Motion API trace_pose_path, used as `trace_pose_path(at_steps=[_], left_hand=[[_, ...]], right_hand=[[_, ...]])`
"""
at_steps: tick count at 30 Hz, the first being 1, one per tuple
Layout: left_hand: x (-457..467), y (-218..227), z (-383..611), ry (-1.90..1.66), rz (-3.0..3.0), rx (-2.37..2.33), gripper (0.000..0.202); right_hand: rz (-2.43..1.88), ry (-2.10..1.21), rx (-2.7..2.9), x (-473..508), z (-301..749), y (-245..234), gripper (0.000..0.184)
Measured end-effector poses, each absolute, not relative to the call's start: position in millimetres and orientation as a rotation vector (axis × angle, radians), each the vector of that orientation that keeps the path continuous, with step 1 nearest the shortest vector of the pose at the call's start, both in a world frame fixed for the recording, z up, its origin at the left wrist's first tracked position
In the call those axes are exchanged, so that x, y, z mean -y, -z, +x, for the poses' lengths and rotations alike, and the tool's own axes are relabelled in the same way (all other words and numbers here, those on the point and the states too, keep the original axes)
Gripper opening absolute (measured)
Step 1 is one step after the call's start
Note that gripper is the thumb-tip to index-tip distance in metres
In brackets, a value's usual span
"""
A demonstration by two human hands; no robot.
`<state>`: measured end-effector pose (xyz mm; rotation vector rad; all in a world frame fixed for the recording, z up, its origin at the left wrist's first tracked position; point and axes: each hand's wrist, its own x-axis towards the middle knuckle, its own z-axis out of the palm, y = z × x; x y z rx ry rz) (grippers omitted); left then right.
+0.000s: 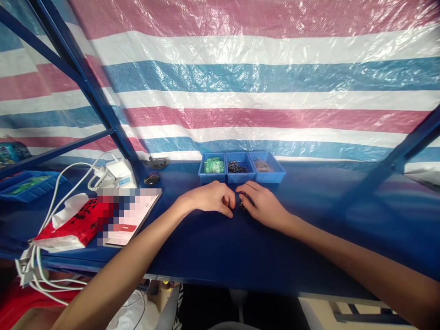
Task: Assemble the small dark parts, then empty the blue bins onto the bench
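My left hand (220, 199) is above the blue table, its fingers loosely curled and the thumb a little apart from them. I see nothing between its fingers. Close by on the right, my right hand (263, 205) is bent with fingertips and thumb drawn together. Small dark pieces (242, 204) show just under its thumb, partly hidden; whether they are gripped or lie on the table I cannot tell. Just beyond the hands stand three joined blue bins: one with green packets (213, 165), one with small black parts (237, 167), one with clear plastic bags (262, 166).
On the left, a red tissue pack (74, 229) lies beside a partly blurred booklet (137, 215). Behind them are a white power strip (120, 174) with cables, a black mouse (151, 179) and a blue tray (30, 183). Blue frame posts (92, 101) rise at both sides.
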<state>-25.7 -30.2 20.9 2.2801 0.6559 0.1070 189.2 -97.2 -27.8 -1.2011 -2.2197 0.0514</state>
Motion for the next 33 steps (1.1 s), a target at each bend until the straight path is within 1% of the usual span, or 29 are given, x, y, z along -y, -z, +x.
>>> trace_pose_path(at_steps=[3, 6, 8, 10, 13, 15, 19, 21, 24, 28, 33], left_hand=[[21.3, -14.8, -29.0, -0.204, 2.234, -0.682, 0.017], [15.0, -10.1, -30.7, -0.315, 2.224, -0.744, 0.012], [14.9, -8.8, -30.3, -0.356, 2.250, -0.778, 0.009], [18.1, -7.8, -28.5, -0.399, 2.302, -0.805, 0.011], [25.4, -4.2, -22.8, -0.478, 2.366, -0.851, 0.019], [29.7, 0.4, -17.0, -0.569, 2.368, -0.863, 0.019], [34.3, 10.9, -3.9, -0.826, 2.227, -0.846, 0.021], [34.9, 14.2, 0.7, -0.916, 2.108, -0.851, 0.020], [33.8, 16.9, 3.6, -0.974, 1.958, -0.842, 0.014], [30.8, 20.8, 4.4, -1.011, 1.817, -0.817, 0.012], [29.8, 24.0, 5.8, -1.009, 1.691, -0.787, 0.014]], right_hand=[[-1.241, -0.081, 2.190, 94.8, 189.3, 28.9, 0.020], [-1.279, -0.162, 2.106, 91.2, 190.0, 30.6, 0.021], [-1.279, -0.221, 2.059, 89.4, 190.7, 30.5, 0.018], [-1.268, -0.256, 2.053, 88.5, 191.3, 29.4, 0.014], [-1.250, -0.281, 2.065, 87.8, 192.1, 27.2, 0.015], [-1.236, -0.311, 2.043, 86.8, 192.8, 26.4, 0.016], [-1.226, -0.388, 1.991, 84.4, 194.5, 25.4, 0.016], [-1.242, -0.433, 1.959, 84.3, 194.6, 24.0, 0.013], [-1.249, -0.530, 1.902, 85.7, 193.3, 21.7, 0.007], [-1.221, -0.546, 1.873, 86.7, 191.2, 22.2, 0.015], [-1.207, -0.486, 1.879, 86.1, 190.2, 25.3, 0.014]])
